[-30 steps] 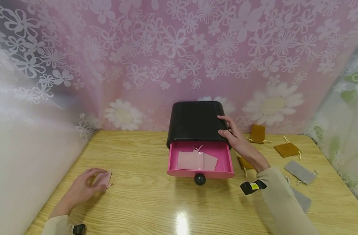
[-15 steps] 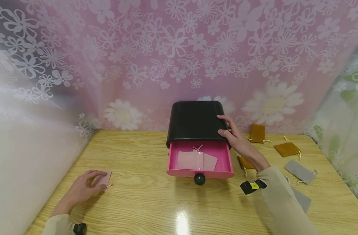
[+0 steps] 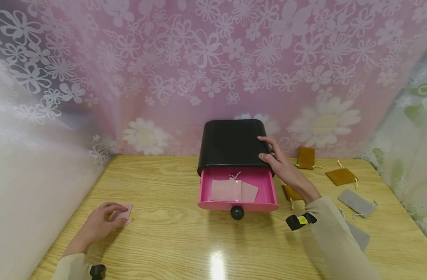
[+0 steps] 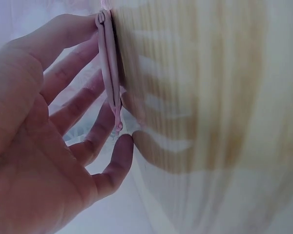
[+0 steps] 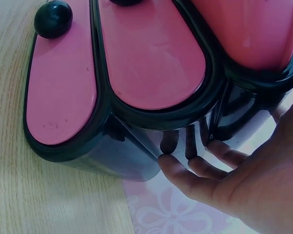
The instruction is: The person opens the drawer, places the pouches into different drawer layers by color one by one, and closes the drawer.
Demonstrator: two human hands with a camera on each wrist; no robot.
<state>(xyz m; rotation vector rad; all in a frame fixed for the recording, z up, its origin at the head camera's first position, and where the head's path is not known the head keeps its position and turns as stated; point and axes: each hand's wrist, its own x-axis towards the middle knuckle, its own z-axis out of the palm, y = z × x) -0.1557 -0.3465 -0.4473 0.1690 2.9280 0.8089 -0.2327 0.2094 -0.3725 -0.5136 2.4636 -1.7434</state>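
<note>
Head view: I have the left hand [image 3: 99,223] at the near left of the wooden table [image 3: 164,233], fingers curved, fingertips on a pink drawstring pouch [image 3: 123,214]; I cannot tell whether they pinch it. My right hand [image 3: 283,167] lies unclenched, fingers spread against the right side of the black drawer cabinet [image 3: 234,144], thumb on its top. Its pink top drawer [image 3: 213,205] is pulled out; two pink pouches [image 3: 225,190] overlap inside. To the right: brown pouches [image 3: 306,158] far, grey pouches [image 3: 357,203] nearer.
</note>
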